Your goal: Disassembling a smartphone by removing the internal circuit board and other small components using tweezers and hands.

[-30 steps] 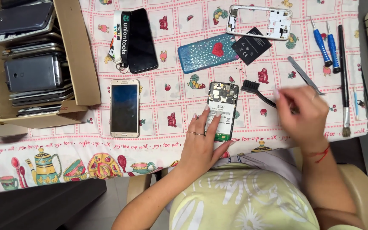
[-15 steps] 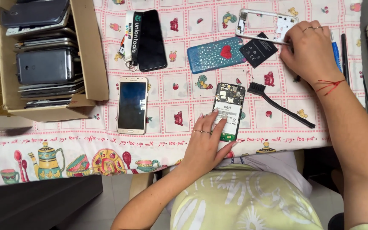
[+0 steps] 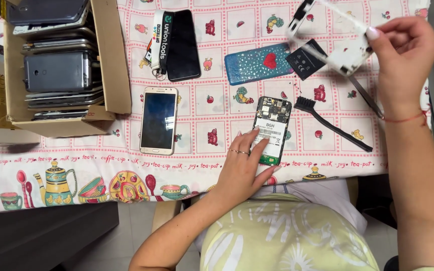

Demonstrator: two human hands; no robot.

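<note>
Viewpoint: looking down from the head camera at a table (image 3: pixel 126 165) covered with a pink and white checked cloth printed with teapots and cups along its near edge.
Left hand (image 3: pixel 244 163): lying flat, its fingertips pressing on the lower part of an opened phone (image 3: pixel 272 130), holding it against the cloth rather than gripping it.
Opened phone: lying back off near the middle of the table, showing a green circuit board and a white rectangular label across its middle.
Right hand (image 3: pixel 403 52): raised at the far right, its fingers pinching one corner of a white phone frame (image 3: pixel 335 37); a red thread is circling the wrist.
White phone frame: hanging tilted in the air above the cloth, up and to the right of the opened phone and well apart from it.
Black brush (image 3: pixel 330 123): lying slantwise just right of the opened phone.
Black battery (image 3: pixel 305 59): a small dark square with pale print, resting beneath the raised frame.
Blue case (image 3: pixel 257 62): lying left of the battery, dotted, with a red heart.
White phone (image 3: pixel 158 120): lying screen up, dark, left of the opened phone.
Black phone (image 3: pixel 182 45): lying at the far edge with a lanyard (image 3: pixel 159 42) beside it.
Cardboard box (image 3: pixel 111 60): standing at the far left, holding a stack of grey and dark phones.
</note>
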